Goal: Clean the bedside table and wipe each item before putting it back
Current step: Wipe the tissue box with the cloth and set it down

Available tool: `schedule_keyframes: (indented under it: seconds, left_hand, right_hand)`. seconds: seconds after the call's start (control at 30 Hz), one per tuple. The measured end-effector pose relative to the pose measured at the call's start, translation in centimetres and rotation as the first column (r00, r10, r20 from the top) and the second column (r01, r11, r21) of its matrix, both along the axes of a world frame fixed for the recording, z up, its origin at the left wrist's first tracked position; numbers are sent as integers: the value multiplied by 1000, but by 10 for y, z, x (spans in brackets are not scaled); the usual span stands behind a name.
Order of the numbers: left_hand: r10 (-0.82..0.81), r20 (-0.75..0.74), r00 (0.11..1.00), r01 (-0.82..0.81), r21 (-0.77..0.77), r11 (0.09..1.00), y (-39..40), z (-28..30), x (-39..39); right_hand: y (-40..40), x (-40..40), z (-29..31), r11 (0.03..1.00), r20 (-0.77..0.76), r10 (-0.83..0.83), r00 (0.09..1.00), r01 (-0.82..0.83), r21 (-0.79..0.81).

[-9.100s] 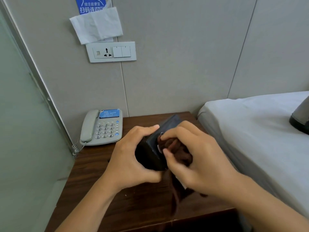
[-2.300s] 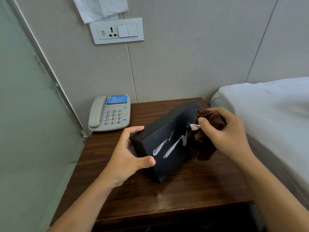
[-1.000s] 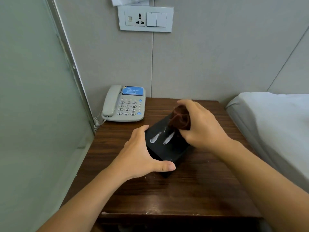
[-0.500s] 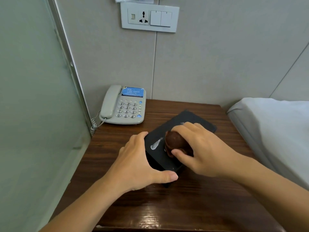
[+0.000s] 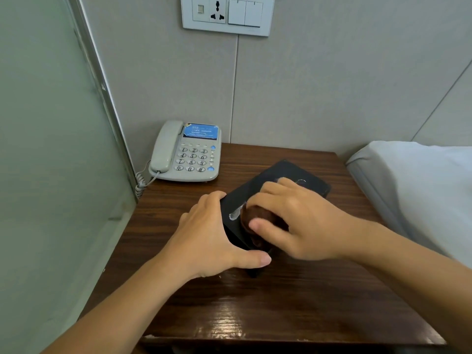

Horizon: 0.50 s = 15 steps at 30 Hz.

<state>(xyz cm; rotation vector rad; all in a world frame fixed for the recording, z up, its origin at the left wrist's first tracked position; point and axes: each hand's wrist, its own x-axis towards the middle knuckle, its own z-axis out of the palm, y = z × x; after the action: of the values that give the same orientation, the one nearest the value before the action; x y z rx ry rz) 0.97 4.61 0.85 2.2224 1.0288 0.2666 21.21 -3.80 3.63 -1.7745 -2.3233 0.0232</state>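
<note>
A black box (image 5: 288,175) lies on the dark wooden bedside table (image 5: 268,310), near its middle. My left hand (image 5: 212,241) grips the box's near left corner, thumb along the front edge. My right hand (image 5: 301,221) holds a bunched brown cloth (image 5: 255,218) and presses it onto the box's top. A pale streak shows on the lid just left of the cloth. Much of the box is hidden under both hands.
A grey corded telephone (image 5: 186,154) sits at the table's back left corner. A frosted glass panel (image 5: 51,149) stands on the left. A white bed (image 5: 421,185) borders the table on the right. A wall socket panel (image 5: 227,14) is above.
The box went from held up and tilted to lying on the table. My right hand has slid the cloth along the lid toward the near end. My left hand stays on the corner.
</note>
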Motion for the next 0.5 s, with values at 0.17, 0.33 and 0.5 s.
schedule_keyframes:
  seconds: [0.17,0.33,0.5]
  left_hand:
    - [-1,25,1000,1,9,1000,-3,2,-1]
    - [6,27,1000,-5,-15,1000,-3,2,-2]
    - [-2,43,999,3,-14,1000,0,-1,-1]
  right_hand:
    - [26,11,-1,999,1,-41,999,41,-4]
    - [74,17,-6,970,7,-228,974,227,89]
    - [21,-3,-3,999,-30,-22,999,23,46]
